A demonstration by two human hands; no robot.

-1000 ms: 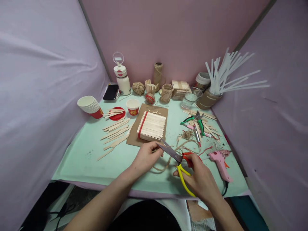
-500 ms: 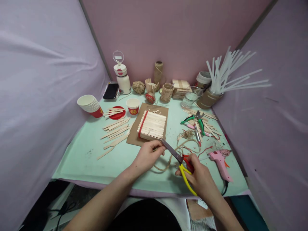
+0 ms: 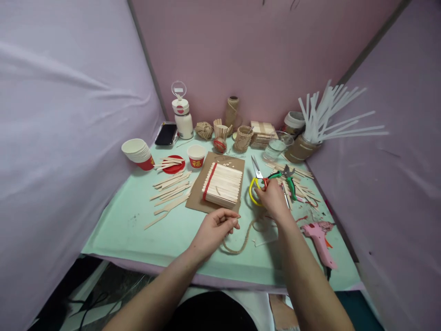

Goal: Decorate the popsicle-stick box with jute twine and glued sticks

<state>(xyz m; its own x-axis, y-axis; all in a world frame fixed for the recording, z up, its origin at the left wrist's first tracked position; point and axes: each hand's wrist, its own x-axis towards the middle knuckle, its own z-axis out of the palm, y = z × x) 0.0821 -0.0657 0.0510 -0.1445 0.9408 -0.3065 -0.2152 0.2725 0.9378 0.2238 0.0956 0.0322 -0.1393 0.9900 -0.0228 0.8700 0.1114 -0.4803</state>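
My right hand [image 3: 274, 200] grips a pair of scissors [image 3: 257, 173] by their yellow and red handles, low over the table right of the box. The blades point away from me and look slightly parted. In front of the box, my left hand [image 3: 217, 230] pinches the end of a jute twine [image 3: 247, 240]. That twine loops over the table toward my right wrist, and part of it is hidden. A flat box of craft sticks [image 3: 225, 181] with a red band rests on a brown cardboard sheet [image 3: 195, 201]. A short brown bit lies on its top.
Loose wooden sticks [image 3: 172, 193] lie left of the cardboard. Green-handled pliers [image 3: 291, 187] lie on sticks to the right, and a pink glue gun [image 3: 322, 246] is near the right edge. A glass of water [image 3: 274, 149] and paper cups [image 3: 137, 153] stand farther back.
My right hand has carried the scissors forward, away from my left hand, and turned their blades to point away. My left hand stays near the box front. The view has shifted slightly.
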